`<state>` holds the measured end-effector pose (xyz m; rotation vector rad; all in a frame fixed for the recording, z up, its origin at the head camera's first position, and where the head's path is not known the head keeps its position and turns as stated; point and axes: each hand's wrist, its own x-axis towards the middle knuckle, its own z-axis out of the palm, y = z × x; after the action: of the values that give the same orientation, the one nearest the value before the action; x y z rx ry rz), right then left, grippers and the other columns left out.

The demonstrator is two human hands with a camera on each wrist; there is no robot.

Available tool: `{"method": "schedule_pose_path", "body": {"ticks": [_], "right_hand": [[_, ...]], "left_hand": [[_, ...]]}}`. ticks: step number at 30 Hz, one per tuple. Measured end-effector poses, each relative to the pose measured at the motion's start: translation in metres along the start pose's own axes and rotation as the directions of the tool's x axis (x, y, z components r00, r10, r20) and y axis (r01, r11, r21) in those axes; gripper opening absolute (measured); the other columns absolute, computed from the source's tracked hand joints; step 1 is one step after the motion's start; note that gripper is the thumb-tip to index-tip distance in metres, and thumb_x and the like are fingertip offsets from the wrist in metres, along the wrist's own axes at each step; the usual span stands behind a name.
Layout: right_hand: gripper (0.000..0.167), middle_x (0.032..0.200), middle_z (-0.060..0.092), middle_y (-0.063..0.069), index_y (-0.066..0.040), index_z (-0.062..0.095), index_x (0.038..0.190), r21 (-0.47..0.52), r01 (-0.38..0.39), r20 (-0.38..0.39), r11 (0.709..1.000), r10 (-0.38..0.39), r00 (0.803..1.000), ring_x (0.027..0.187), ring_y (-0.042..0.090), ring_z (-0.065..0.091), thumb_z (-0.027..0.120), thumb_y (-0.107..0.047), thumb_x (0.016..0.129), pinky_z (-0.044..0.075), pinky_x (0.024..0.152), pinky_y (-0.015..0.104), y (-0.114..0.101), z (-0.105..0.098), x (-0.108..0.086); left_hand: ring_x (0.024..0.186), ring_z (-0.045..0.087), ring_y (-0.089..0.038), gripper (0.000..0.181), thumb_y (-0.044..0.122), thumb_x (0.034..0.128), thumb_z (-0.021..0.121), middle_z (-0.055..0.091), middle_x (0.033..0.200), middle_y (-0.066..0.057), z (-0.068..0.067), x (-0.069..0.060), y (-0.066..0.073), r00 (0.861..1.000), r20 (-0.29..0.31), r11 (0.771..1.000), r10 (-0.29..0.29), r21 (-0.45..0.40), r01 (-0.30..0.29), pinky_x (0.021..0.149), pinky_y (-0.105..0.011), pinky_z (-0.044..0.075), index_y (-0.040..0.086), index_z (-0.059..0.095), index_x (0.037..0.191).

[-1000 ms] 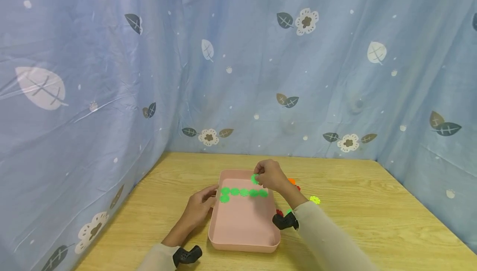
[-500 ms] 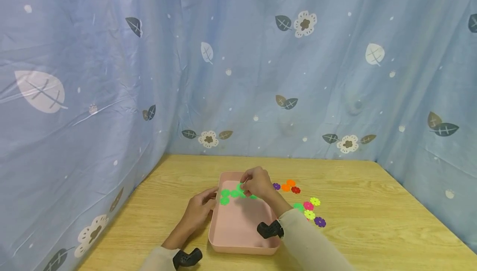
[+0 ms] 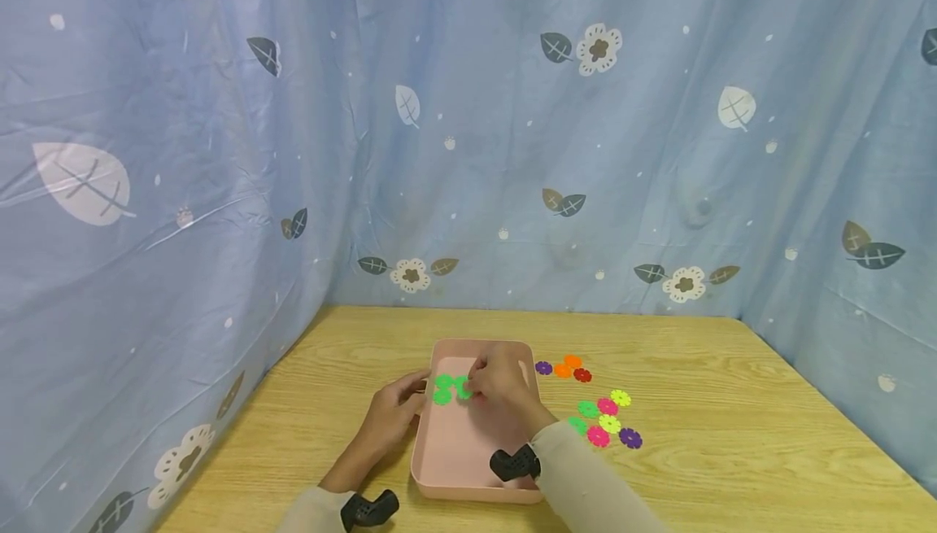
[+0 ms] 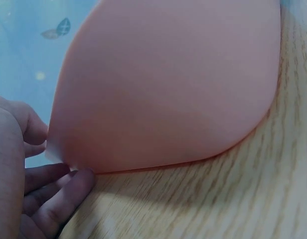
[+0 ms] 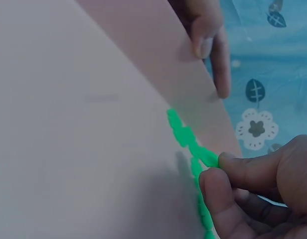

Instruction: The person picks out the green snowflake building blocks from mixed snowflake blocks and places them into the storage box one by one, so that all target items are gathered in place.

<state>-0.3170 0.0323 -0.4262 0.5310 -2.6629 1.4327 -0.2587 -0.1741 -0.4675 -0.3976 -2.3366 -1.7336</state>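
Note:
A pink tray (image 3: 461, 452) lies on the wooden table. My left hand (image 3: 391, 412) grips its left wall; in the left wrist view, the fingers of that hand (image 4: 54, 184) curl at the tray's wall (image 4: 168, 89). Over the tray, my right hand (image 3: 503, 376) bends down among green flower-shaped discs (image 3: 442, 396). Seen from the right wrist, thumb and forefinger of the right hand (image 5: 263, 184) pinch a green disc (image 5: 208, 157) that is tilted against other green discs (image 5: 183, 135). The right hand hides part of the row.
Right of the tray lie purple (image 3: 543, 368), orange (image 3: 573, 362) and dark red (image 3: 582, 375) discs. Nearer the front are green (image 3: 588, 409), pink (image 3: 598, 436), yellow (image 3: 609, 424) and purple (image 3: 630, 438) ones. A blue patterned curtain (image 3: 512, 134) hangs behind and beside the table.
My right hand, holding a green disc, has moved left and down from the tray's far right part to the discs lying inside. My left hand has kept its place at the left wall.

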Motion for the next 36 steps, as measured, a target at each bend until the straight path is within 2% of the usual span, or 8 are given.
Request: {"method": "schedule_pose_path", "body": {"ticks": [3,9,19,26,32,36], "right_hand": [[0.017,0.053,0.062,0.003,-0.001,0.071,0.062,-0.02,0.012,-0.002,1.0,-0.012,1.0,0.045,0.016,0.059,0.075,0.008,0.076,0.053,0.046,0.028,0.005,0.004,0.0],[0.022,0.049,0.059,0.001,-0.004,0.069,0.059,-0.077,0.021,0.023,0.997,-0.02,1.0,0.042,0.013,0.057,0.08,0.006,0.076,0.052,0.046,0.027,0.01,0.011,-0.002],[0.026,0.049,0.06,0.001,-0.005,0.066,0.06,-0.076,-0.084,0.028,0.994,0.086,0.996,0.042,0.014,0.056,0.084,-0.003,0.079,0.051,0.044,0.027,0.01,0.018,-0.003],[0.027,0.048,0.06,0.001,-0.006,0.066,0.059,-0.079,-0.088,0.023,0.993,0.09,0.996,0.04,0.013,0.055,0.085,-0.005,0.078,0.051,0.043,0.026,0.011,0.017,-0.003],[0.028,0.046,0.059,0.0,-0.008,0.067,0.056,-0.082,-0.068,0.021,0.994,0.07,0.997,0.039,0.012,0.054,0.084,-0.005,0.079,0.049,0.042,0.026,0.013,0.016,-0.003],[0.027,0.048,0.059,0.001,-0.007,0.068,0.058,-0.065,-0.07,0.015,0.995,0.071,0.997,0.041,0.014,0.055,0.083,-0.006,0.08,0.05,0.043,0.027,0.012,0.015,-0.004]], "left_hand": [[0.101,0.068,-0.042,0.044,-0.001,0.0994,0.049,0.063,0.125,-0.031,0.001,0.0,0.002,1.0,0.002,1.0,-0.006,0.003,0.006,0.067,-0.032,0.061,-0.007,0.052,0.143],[0.099,0.07,-0.036,0.044,0.003,0.0999,0.051,0.065,0.125,-0.027,-0.001,0.004,-0.008,1.0,0.008,1.0,-0.012,0.001,0.012,0.067,-0.03,0.06,-0.004,0.052,0.144],[0.097,0.071,-0.029,0.046,0.008,0.1001,0.053,0.066,0.126,-0.023,-0.006,0.005,-0.012,0.999,0.053,1.0,0.012,-0.015,-0.012,0.068,-0.029,0.061,-0.001,0.052,0.146],[0.097,0.07,-0.031,0.045,0.006,0.1001,0.053,0.066,0.125,-0.024,-0.003,0.004,-0.01,0.999,0.032,1.0,-0.004,0.002,0.004,0.067,-0.026,0.059,-0.002,0.053,0.144],[0.099,0.069,-0.041,0.044,0.0,0.1003,0.049,0.064,0.124,-0.03,0.0,0.005,-0.011,1.0,0.005,1.0,-0.021,0.014,0.021,0.066,-0.028,0.06,-0.007,0.051,0.143],[0.1,0.07,-0.037,0.044,0.002,0.1005,0.05,0.065,0.125,-0.027,-0.001,0.004,-0.011,1.0,0.006,1.0,-0.02,0.014,0.02,0.066,-0.027,0.06,-0.003,0.053,0.144]]}}
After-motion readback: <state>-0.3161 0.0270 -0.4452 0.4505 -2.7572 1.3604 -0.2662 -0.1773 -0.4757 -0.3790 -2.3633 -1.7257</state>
